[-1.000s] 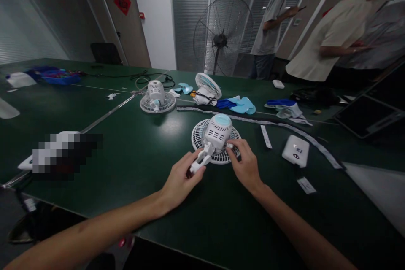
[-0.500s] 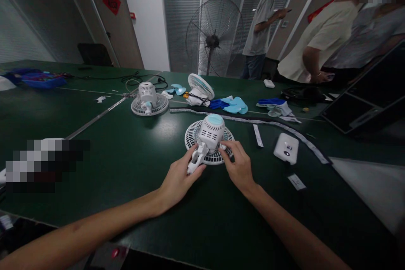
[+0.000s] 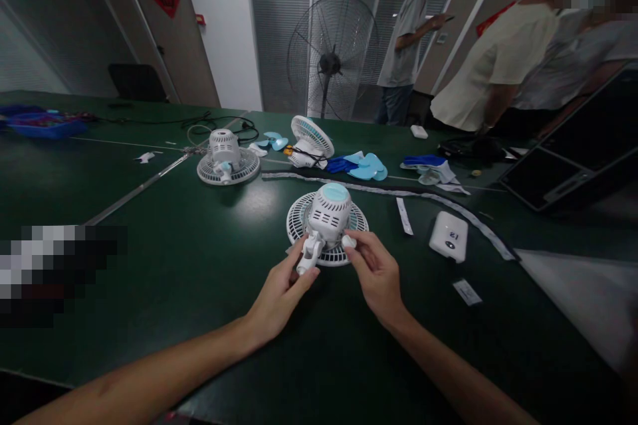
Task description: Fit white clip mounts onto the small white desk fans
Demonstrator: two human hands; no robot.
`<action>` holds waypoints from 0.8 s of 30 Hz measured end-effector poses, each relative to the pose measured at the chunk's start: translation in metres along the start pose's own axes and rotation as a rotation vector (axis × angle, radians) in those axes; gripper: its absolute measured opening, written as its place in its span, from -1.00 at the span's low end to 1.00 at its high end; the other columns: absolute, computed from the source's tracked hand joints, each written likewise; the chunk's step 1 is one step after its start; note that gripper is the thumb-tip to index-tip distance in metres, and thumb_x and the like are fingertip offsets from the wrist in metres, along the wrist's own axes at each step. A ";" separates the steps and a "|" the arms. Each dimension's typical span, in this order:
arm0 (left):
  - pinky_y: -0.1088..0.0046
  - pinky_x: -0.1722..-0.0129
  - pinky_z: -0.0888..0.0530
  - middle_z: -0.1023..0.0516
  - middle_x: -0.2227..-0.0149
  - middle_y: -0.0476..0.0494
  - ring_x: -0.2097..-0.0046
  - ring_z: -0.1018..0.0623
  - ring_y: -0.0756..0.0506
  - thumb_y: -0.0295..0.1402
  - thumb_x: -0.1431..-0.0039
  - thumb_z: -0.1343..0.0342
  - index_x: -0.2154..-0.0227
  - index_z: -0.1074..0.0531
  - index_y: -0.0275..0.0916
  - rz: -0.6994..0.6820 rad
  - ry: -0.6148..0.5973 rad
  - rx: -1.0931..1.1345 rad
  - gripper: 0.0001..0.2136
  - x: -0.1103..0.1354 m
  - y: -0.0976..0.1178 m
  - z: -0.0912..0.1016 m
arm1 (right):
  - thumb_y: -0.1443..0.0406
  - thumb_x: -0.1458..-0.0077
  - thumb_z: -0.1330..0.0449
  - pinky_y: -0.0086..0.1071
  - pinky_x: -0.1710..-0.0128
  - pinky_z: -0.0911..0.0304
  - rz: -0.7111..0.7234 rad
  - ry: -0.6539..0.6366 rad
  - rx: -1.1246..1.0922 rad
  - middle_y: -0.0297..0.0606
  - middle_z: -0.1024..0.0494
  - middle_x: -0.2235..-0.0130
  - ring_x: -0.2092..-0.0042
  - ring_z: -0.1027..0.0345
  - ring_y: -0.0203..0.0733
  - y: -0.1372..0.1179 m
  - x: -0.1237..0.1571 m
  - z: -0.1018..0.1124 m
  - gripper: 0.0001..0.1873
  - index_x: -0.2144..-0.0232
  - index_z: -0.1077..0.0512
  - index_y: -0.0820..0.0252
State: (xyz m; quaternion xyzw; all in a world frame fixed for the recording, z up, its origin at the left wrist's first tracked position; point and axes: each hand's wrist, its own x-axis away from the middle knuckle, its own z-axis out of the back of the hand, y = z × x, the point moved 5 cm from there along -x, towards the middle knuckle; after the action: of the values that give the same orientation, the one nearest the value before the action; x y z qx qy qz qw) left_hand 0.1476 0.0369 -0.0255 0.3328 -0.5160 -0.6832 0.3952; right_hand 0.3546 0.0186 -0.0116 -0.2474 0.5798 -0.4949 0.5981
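A small white desk fan (image 3: 326,219) with a light blue motor cap lies grille-down on the dark green table (image 3: 199,265) in front of me. My left hand (image 3: 279,295) grips the fan's white clip bracket (image 3: 309,257) that sticks out toward me. My right hand (image 3: 376,272) pinches a small white knob (image 3: 348,241) at the side of the motor housing, fingers closed on it.
A second fan (image 3: 226,158) lies grille-down further back, a third (image 3: 310,139) stands tilted beside blue fan blades (image 3: 366,166). A white device (image 3: 448,236) and paper strips lie at right. A laptop (image 3: 573,166) sits far right. A big pedestal fan (image 3: 331,53) and several people stand behind.
The view shifted left and slightly closer. My right fingers drew back from the housing with the white knob pinched between them. My left hand stays on the bracket.
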 end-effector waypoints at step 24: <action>0.51 0.44 -0.39 -0.58 0.03 -0.19 0.38 -0.48 0.01 -0.12 -0.38 -0.12 -0.23 -0.24 -0.19 0.001 0.036 0.130 -0.54 -0.001 0.002 -0.001 | 0.26 -0.25 -0.32 -0.18 -0.07 -0.52 -0.037 -0.077 -0.194 -0.17 -0.55 0.00 -0.08 -0.50 -0.05 0.004 0.005 -0.018 -0.85 0.11 -0.57 0.05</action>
State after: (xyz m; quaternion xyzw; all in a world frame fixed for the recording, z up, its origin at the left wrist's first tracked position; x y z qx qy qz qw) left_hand 0.1496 0.0366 -0.0235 0.3699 -0.5523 -0.6419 0.3824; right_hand 0.3377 0.0203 -0.0211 -0.3337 0.5969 -0.4377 0.5837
